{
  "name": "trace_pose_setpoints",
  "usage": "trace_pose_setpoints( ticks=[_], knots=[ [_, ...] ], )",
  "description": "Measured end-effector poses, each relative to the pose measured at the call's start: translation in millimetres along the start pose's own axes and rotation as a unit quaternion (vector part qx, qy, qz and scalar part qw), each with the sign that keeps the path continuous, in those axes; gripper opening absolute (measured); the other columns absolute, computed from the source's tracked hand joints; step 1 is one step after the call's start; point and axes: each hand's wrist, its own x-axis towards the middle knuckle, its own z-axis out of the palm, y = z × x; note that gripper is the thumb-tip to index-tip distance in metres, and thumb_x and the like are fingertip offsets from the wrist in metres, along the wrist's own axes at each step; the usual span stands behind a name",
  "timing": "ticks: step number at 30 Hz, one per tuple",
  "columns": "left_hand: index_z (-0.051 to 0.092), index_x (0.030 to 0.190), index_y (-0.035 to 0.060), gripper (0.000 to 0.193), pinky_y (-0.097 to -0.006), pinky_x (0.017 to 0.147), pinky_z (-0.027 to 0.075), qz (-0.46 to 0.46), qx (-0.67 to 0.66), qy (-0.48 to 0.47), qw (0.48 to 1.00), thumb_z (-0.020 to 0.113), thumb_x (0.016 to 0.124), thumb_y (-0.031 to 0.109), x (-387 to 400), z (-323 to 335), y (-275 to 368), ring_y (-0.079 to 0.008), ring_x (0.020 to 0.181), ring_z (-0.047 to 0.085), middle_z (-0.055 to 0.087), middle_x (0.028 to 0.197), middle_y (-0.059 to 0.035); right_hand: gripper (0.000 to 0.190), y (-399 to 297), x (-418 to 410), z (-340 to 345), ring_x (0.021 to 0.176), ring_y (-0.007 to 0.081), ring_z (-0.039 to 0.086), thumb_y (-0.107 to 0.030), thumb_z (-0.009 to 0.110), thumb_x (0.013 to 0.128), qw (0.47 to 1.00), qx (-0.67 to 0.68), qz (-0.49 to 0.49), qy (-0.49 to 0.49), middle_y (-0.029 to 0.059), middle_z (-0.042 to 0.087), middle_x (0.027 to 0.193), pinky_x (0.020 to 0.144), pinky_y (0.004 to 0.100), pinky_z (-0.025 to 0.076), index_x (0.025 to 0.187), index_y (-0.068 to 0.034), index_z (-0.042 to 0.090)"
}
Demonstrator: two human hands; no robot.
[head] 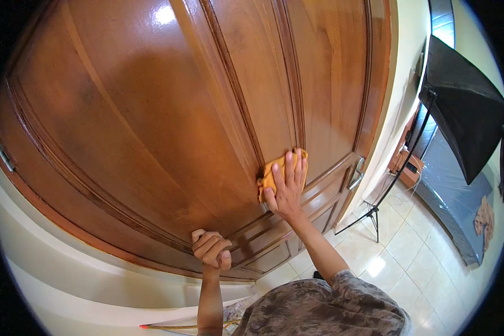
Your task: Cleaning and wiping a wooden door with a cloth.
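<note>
A panelled wooden door (159, 117) with a glossy brown finish fills much of the view. My right hand (289, 185) lies with fingers spread over a folded orange cloth (273, 173), pressing it flat against the raised moulding near the lower middle of the door. To the left and lower, my left hand (211, 248) is curled into a loose fist close to the door's surface, with nothing visible in it; whether it touches the wood I cannot tell. A metal door handle (357, 173) is at the door's right edge, to the right of the cloth.
On the right, a black softbox (462, 101) stands on a thin tripod (376, 208) over the tiled floor (397, 252). Beyond it lies a plastic-wrapped mattress (453, 197) with a crumpled brown cloth (484, 222) on it. A metal hinge (2, 151) shows at far left.
</note>
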Motion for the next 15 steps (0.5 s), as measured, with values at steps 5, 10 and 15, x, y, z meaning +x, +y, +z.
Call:
trace_pose_setpoints(
  ticks=[5, 10, 15],
  knots=[
    [0.069, 0.064, 0.0087, 0.053, -0.0404, 0.08, 0.041, 0.016, -0.04, 0.006, 0.999, 0.054, 0.1, 0.045, -9, -8, -5, -0.024, 0.059, 0.064, 0.061, 0.058, -0.0046, 0.059, -52, -25, 10, 0.163, 0.0569, 0.011, -0.04, 0.036, 0.113, 0.996, 0.043, 0.069, 0.029, 0.0231, 0.023, 0.179, 0.129, 0.0707, 0.007, 0.164, -0.012, 0.046],
    [0.07, 0.064, 0.009, 0.055, -0.0409, 0.077, 0.042, -0.004, -0.082, -0.037, 0.996, 0.054, 0.101, 0.047, -21, -21, -8, -0.0243, 0.06, 0.065, 0.062, 0.058, -0.0044, 0.064, -82, -48, 37, 0.163, 0.0594, 0.005, -0.045, 0.032, 0.114, 0.994, 0.053, 0.09, -0.015, 0.0245, 0.019, 0.179, 0.128, 0.0725, 0.001, 0.168, -0.011, 0.039],
    [0.071, 0.064, 0.0093, 0.057, -0.0414, 0.077, 0.042, -0.014, -0.097, -0.034, 0.995, 0.053, 0.102, 0.047, -32, -39, -5, -0.0244, 0.061, 0.065, 0.063, 0.059, -0.0044, 0.066, -136, -54, 46, 0.161, 0.0601, 0.012, -0.047, 0.034, 0.113, 1.0, 0.002, 0.004, -0.018, 0.0258, 0.021, 0.178, 0.127, 0.0748, 0.003, 0.165, -0.008, 0.043]
  ],
)
